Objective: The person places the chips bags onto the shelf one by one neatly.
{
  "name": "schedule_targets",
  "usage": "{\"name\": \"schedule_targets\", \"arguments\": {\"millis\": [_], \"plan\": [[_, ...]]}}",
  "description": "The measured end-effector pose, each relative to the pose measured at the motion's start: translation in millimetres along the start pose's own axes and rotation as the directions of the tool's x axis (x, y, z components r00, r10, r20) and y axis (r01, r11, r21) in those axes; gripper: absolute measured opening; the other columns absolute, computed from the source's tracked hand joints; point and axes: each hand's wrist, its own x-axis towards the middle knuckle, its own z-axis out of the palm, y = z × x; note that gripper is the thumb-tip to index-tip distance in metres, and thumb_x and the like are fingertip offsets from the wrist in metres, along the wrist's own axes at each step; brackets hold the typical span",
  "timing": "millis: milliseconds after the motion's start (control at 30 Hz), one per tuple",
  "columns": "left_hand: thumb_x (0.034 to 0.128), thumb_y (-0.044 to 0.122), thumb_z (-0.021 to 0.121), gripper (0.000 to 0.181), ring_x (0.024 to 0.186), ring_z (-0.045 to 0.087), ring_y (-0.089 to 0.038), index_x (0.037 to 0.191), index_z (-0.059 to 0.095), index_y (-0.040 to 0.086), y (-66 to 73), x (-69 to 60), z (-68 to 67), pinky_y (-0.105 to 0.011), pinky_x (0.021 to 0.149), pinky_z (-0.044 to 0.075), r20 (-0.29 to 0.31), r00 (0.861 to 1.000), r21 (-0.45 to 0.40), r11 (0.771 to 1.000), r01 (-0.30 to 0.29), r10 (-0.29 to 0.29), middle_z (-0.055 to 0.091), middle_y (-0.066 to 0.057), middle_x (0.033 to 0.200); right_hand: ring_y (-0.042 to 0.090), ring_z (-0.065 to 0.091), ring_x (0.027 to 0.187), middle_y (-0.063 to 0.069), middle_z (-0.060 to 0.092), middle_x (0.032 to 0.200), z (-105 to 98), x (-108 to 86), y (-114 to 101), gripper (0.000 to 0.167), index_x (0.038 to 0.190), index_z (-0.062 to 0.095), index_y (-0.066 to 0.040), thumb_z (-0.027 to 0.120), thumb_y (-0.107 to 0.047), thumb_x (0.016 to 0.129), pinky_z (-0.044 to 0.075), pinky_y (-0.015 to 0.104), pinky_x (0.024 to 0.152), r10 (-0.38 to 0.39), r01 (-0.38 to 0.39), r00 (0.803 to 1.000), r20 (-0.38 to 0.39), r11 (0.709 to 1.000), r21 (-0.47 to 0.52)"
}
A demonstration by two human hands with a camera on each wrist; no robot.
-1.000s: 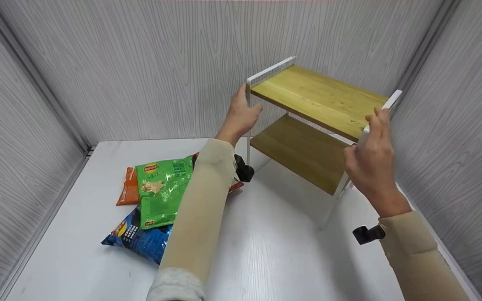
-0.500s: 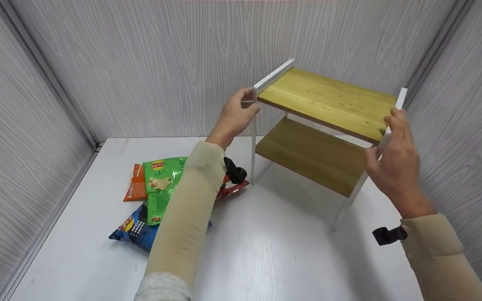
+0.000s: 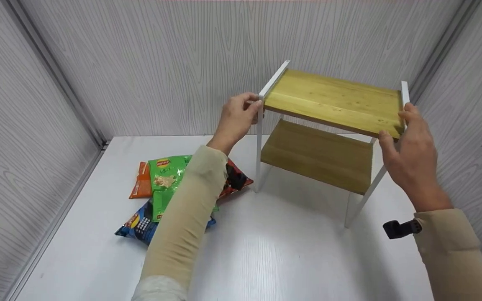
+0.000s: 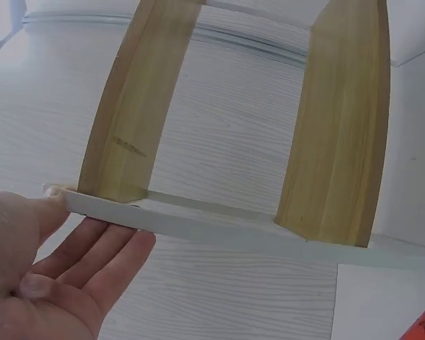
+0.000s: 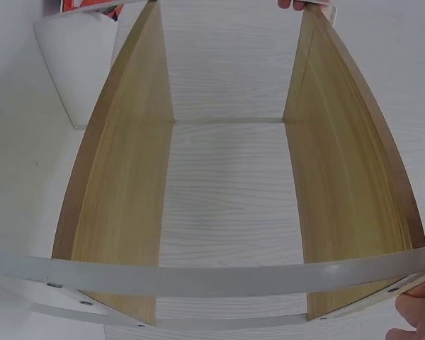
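Note:
A two-tier storage rack (image 3: 333,104) with wooden boards and white metal side frames stands at an angle on the right of the table. My left hand (image 3: 237,117) pinches the top front corner of its left frame. Over the opposite frame, my right hand (image 3: 412,154) grips the top, thumb at the front edge of the upper board. In the left wrist view, the fingers of that hand (image 4: 78,269) lie under the white bar. Both boards show side by side in the right wrist view, with part of my right hand (image 5: 421,304) at the edge.
Chip bags lie in a pile on the white table (image 3: 78,242): a green bag (image 3: 167,175), an orange bag (image 3: 141,184), a blue bag (image 3: 140,225) and a red bag (image 3: 243,182). My left sleeve partly covers them. Wood-grain panels (image 3: 174,62) enclose the back and sides.
The rack has turned slightly and its left front corner has come lower and nearer, both hands moving with it. My right thumb has shifted to the upper board's front edge. The view has shifted a little.

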Motion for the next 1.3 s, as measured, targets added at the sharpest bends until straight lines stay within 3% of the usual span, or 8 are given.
{"name": "schedule_targets", "arguments": {"millis": [233, 633, 733, 867, 1033, 1300], "plan": [[0.1016, 0.028, 0.055, 0.017, 0.091, 0.071, -0.015, 0.112, 0.061, 0.016, -1.4, -16.6, -6.0, -0.029, 0.084, 0.06, 0.038, 0.996, 0.025, 0.996, -0.087, 0.086, 0.07, -0.008, 0.104, 0.034, 0.034, 0.146, 0.016, 0.038, 0.157, -1, 6.8, -3, 0.052, 0.136, 0.043, 0.008, 0.047, -0.028, 0.099, 0.03, 0.058, 0.116, 0.046, -0.046, 0.999, -0.018, 0.999, -0.004], [0.1003, 0.031, 0.056, 0.017, 0.092, 0.071, -0.013, 0.109, 0.062, 0.017, -1.2, -43.3, -5.4, -0.024, 0.076, 0.061, 0.039, 0.988, 0.027, 0.988, -0.153, 0.152, 0.071, -0.007, 0.106, 0.031, 0.048, 0.135, 0.005, 0.046, 0.153, -1, 8.5, 2, 0.042, 0.129, 0.047, 0.005, 0.048, -0.02, 0.096, 0.045, 0.057, 0.099, 0.06, -0.058, 0.995, -0.075, 0.998, 0.035], [0.1003, 0.032, 0.056, 0.019, 0.092, 0.072, -0.014, 0.109, 0.062, 0.016, -1.0, -50.2, -4.7, -0.025, 0.075, 0.061, 0.039, 0.987, 0.029, 0.987, -0.157, 0.155, 0.072, -0.008, 0.106, 0.026, 0.052, 0.13, 0.001, 0.048, 0.152, 0, 6.7, 3, 0.041, 0.128, 0.048, 0.005, 0.046, -0.019, 0.095, 0.049, 0.033, 0.09, 0.062, -0.059, 0.994, -0.085, 0.997, 0.039], [0.1001, 0.032, 0.056, 0.018, 0.092, 0.073, -0.013, 0.108, 0.062, 0.017, -0.6, -58.2, -2.8, -0.024, 0.075, 0.061, 0.043, 0.985, 0.048, 0.984, -0.172, 0.17, 0.073, -0.007, 0.105, 0.022, 0.055, 0.122, -0.003, 0.051, 0.15, -1, 4.9, 6, 0.039, 0.126, 0.049, 0.005, 0.044, -0.015, 0.093, 0.035, 0.009, 0.071, 0.058, -0.052, 0.993, -0.103, 0.997, 0.06], [0.101, 0.033, 0.056, 0.018, 0.095, 0.072, -0.014, 0.105, 0.062, 0.016, 0.3, -68.3, -2.5, -0.024, 0.078, 0.06, 0.038, 0.975, 0.087, 0.971, -0.223, 0.221, 0.073, -0.007, 0.104, 0.021, 0.056, 0.117, -0.005, 0.052, 0.149, -3, 4.0, 8, 0.036, 0.125, 0.049, 0.005, 0.043, -0.013, 0.095, 0.035, 0.004, 0.065, 0.06, -0.052, 0.993, -0.101, 0.995, 0.086], [0.1014, 0.029, 0.056, 0.018, 0.093, 0.074, -0.019, 0.107, 0.061, 0.012, 0.4, -85.7, -3.7, -0.029, 0.074, 0.062, 0.047, 0.964, 0.042, 0.964, -0.263, 0.261, 0.072, -0.01, 0.103, 0.016, 0.057, 0.118, -0.01, 0.052, 0.148, -2, 1.6, 7, 0.032, 0.123, 0.051, 0.002, 0.043, -0.013, 0.097, 0.039, 0.001, 0.068, 0.078, -0.067, 0.993, -0.093, 0.992, 0.111]]}}
